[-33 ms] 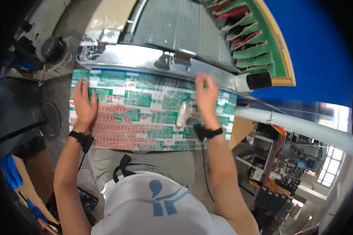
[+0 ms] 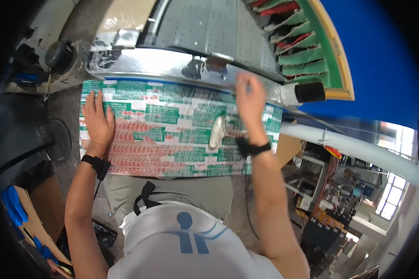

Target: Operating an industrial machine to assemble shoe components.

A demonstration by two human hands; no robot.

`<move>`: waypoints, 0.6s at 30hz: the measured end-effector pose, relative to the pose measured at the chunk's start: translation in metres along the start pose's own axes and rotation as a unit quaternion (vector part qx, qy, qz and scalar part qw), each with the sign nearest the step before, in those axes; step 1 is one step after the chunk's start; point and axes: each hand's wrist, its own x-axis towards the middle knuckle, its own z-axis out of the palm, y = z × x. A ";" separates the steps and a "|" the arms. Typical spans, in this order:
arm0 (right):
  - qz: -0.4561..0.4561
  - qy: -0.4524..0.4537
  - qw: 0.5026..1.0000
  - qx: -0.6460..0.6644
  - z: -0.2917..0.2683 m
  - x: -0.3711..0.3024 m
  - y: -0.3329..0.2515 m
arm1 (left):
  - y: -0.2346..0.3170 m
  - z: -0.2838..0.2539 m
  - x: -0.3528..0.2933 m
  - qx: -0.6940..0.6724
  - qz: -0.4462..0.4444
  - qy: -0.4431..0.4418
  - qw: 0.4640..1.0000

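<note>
A flat board (image 2: pixel 163 104) covered with green, white and red-striped printed pieces under shiny clear film lies in front of me. My left hand (image 2: pixel 97 118) rests flat on its left end, fingers stretched and a little apart. Over the board's far right part, near the metal rail, my right hand (image 2: pixel 251 100) is raised with its fingers curled together. Motion smears those fingertips, and whatever they hold cannot be made out. A pale oblong lump (image 2: pixel 217 132), its kind unclear, lies on the board left of my right wrist. Both wrists wear black straps.
A shiny metal rail (image 2: pixel 158 65) runs along the board's far edge, with a grey perforated bed (image 2: pixel 214 28) beyond. At far right stands a curved green frame (image 2: pixel 328 60) with red and green flaps. Cardboard (image 2: pixel 46 200) stands low left; a white pipe (image 2: pixel 358 139) crosses at right.
My right hand has moved slightly right and away from me, its fingers still curled. The left hand stays flat on the board. The whole view has shifted a little.
</note>
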 end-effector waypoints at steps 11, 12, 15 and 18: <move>-0.210 -0.226 0.607 -0.733 -0.079 0.273 0.141 | 0.035 -0.004 0.021 -0.023 -0.040 -0.054 0.998; -0.178 -0.314 0.540 -0.760 -0.099 0.273 0.141 | 0.036 -0.004 0.022 -0.019 -0.042 -0.062 0.997; -0.040 -0.458 0.350 -0.816 -0.137 0.272 0.139 | 0.034 -0.003 0.025 -0.007 -0.049 -0.088 0.995; 0.036 -0.502 0.342 -0.794 -0.155 0.287 0.144 | 0.029 0.000 0.023 0.021 -0.038 -0.098 0.994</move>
